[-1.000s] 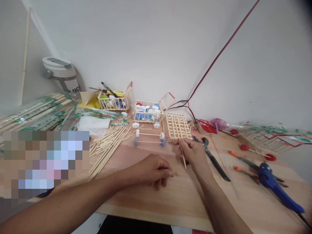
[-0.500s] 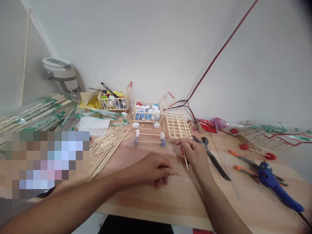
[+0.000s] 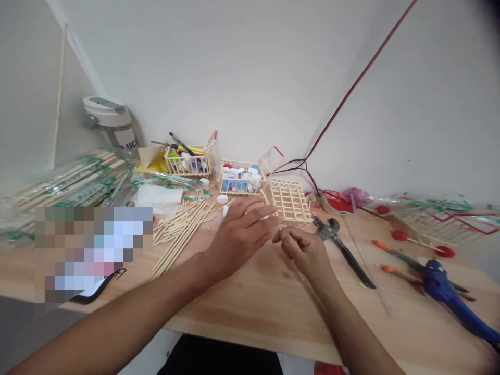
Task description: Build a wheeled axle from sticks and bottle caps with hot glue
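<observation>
My left hand (image 3: pixel 238 232) reaches forward over the wooden table (image 3: pixel 273 307), fingers stretched out toward the stick axles with bottle-cap wheels, which it mostly covers. My right hand (image 3: pixel 302 250) is beside it, fingers pinched on a thin wooden stick (image 3: pixel 297 271) that points back toward me. Just beyond both hands lies a flat lattice of sticks (image 3: pixel 291 200).
A pile of loose sticks (image 3: pixel 179 232) lies left of the hands. Two stick baskets (image 3: pixel 241 179) with caps and tools stand by the wall. Black pliers (image 3: pixel 344 250), orange-handled tools (image 3: pixel 394 255) and a blue glue gun (image 3: pixel 449 297) lie at right. Packed chopsticks (image 3: pixel 70 182) at left.
My left hand has left the table in front of me and moved forward with its fingers opening over the cap axles. My right hand keeps the stick. The view shifted slightly.
</observation>
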`<state>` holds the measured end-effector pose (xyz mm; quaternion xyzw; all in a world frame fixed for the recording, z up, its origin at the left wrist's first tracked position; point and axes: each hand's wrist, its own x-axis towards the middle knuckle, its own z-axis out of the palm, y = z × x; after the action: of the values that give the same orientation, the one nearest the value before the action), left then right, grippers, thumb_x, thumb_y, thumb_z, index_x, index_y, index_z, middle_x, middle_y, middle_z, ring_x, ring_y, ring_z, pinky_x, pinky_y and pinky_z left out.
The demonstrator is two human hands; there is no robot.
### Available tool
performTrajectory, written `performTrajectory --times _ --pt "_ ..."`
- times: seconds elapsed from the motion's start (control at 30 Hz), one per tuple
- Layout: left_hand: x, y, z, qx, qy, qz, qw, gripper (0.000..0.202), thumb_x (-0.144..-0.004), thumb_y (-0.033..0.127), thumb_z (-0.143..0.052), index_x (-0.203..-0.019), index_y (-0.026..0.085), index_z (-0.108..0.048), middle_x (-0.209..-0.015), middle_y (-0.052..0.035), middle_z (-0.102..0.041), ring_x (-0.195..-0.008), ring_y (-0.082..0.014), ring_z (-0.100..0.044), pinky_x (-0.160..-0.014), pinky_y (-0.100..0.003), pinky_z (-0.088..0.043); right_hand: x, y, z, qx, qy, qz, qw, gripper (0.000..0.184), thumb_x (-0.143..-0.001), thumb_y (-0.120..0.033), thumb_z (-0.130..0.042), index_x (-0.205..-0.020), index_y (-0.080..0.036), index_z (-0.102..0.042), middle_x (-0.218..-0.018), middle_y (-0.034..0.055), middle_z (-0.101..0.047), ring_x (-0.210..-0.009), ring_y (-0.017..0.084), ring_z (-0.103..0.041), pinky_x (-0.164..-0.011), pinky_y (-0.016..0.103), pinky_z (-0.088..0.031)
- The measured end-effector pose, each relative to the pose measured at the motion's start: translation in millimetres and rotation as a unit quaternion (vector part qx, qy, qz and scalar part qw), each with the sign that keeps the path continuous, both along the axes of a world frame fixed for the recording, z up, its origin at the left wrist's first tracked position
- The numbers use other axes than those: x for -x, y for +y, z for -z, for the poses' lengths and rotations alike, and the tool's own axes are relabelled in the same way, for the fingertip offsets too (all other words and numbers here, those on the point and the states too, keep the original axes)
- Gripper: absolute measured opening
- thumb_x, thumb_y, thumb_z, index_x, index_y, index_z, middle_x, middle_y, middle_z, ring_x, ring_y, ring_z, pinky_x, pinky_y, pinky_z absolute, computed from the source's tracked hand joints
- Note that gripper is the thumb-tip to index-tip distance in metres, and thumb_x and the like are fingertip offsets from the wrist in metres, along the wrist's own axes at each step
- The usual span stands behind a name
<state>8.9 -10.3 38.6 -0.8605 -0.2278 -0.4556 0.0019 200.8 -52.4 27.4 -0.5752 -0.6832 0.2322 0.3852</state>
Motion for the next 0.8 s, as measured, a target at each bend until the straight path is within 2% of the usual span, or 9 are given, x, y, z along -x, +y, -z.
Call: performTrajectory --times 0.17,0.3,0.4,0.5,0.67,0.8 --pt "-2.9 0.2 8.4 -0.005 0.085 -0.007 0.996 0.021 -0.094 0.02 -0.05 -0.111 0.019 -0.063 -0.12 -0.0044 -0.066 -0.131 -0.0236 -0.042 -0.113 -0.047 -0.029 1.9 -0.3 -0.7 0.016 -0.047 -0.054 0.997 0.03 -0.087 -0.03 -0.045 -0.069 -0.017 -0.065 -0.053 -0.0028 -0.052 -0.049 0.01 -0.044 -0.05 0.021 -0.032" --pt "-3.3 2.6 10.1 0.008 0.137 0.009 0.99 0.018 -0.095 0.019 -0.049 -0.09 0.017 -0.066 -0.098 -0.004 -0.067 -0.117 -0.0206 -0.05 -0.113 -0.044 -0.028 -1.0 0.7 2.2 0.024 -0.092 -0.087 0.992 0.026 -0.086 -0.024 -0.045 -0.07 -0.017 -0.065 -0.059 -0.0024 -0.058 -0.055 0.011 -0.049 -0.054 0.021 -0.033" --pt "-4.0 5.0 10.2 0.0 0.184 0.017 0.983 0.021 -0.095 0.02 -0.049 -0.082 0.016 -0.064 -0.085 -0.0042 -0.064 -0.097 -0.0185 -0.054 -0.107 -0.041 -0.034 -3.2 1.0 3.0 0.034 -0.119 -0.118 0.985 0.025 -0.086 -0.02 -0.044 -0.071 -0.017 -0.064 -0.06 -0.0032 -0.057 -0.056 0.01 -0.049 -0.054 0.02 -0.032" --pt "-5.3 6.5 13.2 -0.005 0.226 0.027 0.974 0.022 -0.095 0.021 -0.047 -0.08 0.014 -0.063 -0.083 -0.006 -0.062 -0.086 -0.0182 -0.053 -0.095 -0.038 -0.039 -4.8 0.2 2.3 0.038 -0.142 -0.136 0.98 0.023 -0.085 -0.017 -0.044 -0.071 -0.017 -0.063 -0.063 -0.0033 -0.059 -0.058 0.01 -0.05 -0.056 0.02 -0.032" --pt "-6.5 4.7 18.9 0.012 0.244 0.04 0.969 0.017 -0.093 0.017 -0.048 -0.082 0.013 -0.061 -0.087 -0.0075 -0.062 -0.083 -0.0193 -0.053 -0.082 -0.035 -0.039 -7.5 -1.8 1.4 0.034 -0.185 -0.138 0.972 0.023 -0.084 -0.015 -0.045 -0.069 -0.017 -0.062 -0.063 -0.0023 -0.061 -0.059 0.011 -0.051 -0.058 0.021 -0.033" --pt "-7.1 -0.4 15.6 0.055 0.249 0.043 0.966 0.018 -0.093 0.014 -0.045 -0.083 0.014 -0.061 -0.086 -0.0074 -0.061 -0.082 -0.0194 -0.053 -0.076 -0.034 -0.039 -5.1 -5.9 -4.7 0.027 -0.199 -0.137 0.97 0.025 -0.086 -0.017 -0.045 -0.072 -0.019 -0.066 -0.067 0.0002 -0.065 -0.062 0.013 -0.054 -0.06 0.023 -0.036"
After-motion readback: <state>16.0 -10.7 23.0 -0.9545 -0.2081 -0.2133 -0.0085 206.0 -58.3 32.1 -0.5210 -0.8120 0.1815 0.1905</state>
